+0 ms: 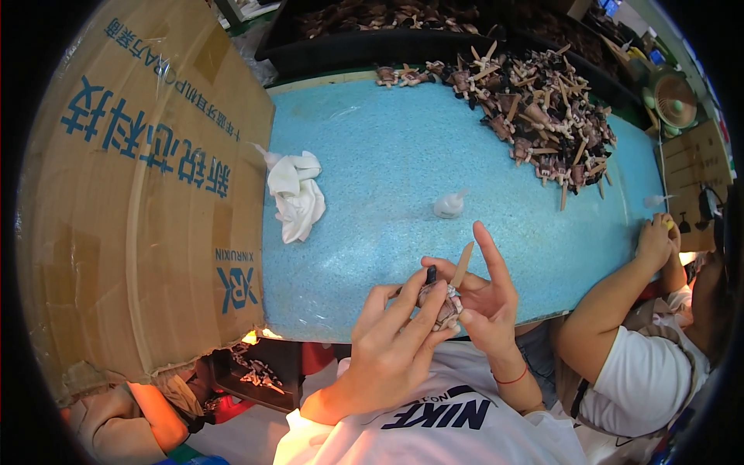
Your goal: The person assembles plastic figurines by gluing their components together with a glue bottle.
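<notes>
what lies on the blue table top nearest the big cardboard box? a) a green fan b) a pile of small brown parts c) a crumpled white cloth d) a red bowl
c: the crumpled white cloth lies on the speckled blue table top right beside the big brown cardboard box, while the pile of small brown parts sits at the far right.

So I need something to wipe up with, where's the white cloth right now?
In the head view the white cloth lies crumpled on the left side of the blue table, right beside the big cardboard box and well left of the small white bottle.
</notes>
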The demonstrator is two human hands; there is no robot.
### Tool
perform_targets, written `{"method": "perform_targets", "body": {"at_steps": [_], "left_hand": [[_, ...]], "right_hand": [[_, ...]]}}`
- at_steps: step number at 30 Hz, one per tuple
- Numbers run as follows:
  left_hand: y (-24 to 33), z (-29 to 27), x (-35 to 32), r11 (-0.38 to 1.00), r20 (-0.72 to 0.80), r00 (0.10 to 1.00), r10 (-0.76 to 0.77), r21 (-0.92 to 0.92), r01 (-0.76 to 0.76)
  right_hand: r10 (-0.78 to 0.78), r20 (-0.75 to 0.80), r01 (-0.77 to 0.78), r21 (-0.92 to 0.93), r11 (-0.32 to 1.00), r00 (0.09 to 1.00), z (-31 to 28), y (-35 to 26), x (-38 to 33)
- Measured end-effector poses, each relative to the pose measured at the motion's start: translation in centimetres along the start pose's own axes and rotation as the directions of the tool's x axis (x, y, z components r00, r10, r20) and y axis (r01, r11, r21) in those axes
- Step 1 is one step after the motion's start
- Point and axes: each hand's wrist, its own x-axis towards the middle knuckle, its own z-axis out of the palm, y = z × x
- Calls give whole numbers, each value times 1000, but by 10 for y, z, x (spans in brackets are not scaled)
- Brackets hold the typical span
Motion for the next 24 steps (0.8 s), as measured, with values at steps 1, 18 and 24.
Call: {"method": "perform_targets", "body": {"at_steps": [1, 18, 24], "left_hand": [[1, 0, 1, 999, 7, 1000, 7, 45, -7], [9, -2, 10, 999, 111, 994, -17, -36, 21], [4, 10, 7, 993, 37, 998, -55, -100, 58]], "right_hand": [[2, 3, -2, -4, 1000, 1000, -1, 2, 1], [-12, -28, 12, -1, 1000, 1000, -7, -8, 3], [-63, 172, 71, -41, 997, 983, -22, -10, 6]]}}
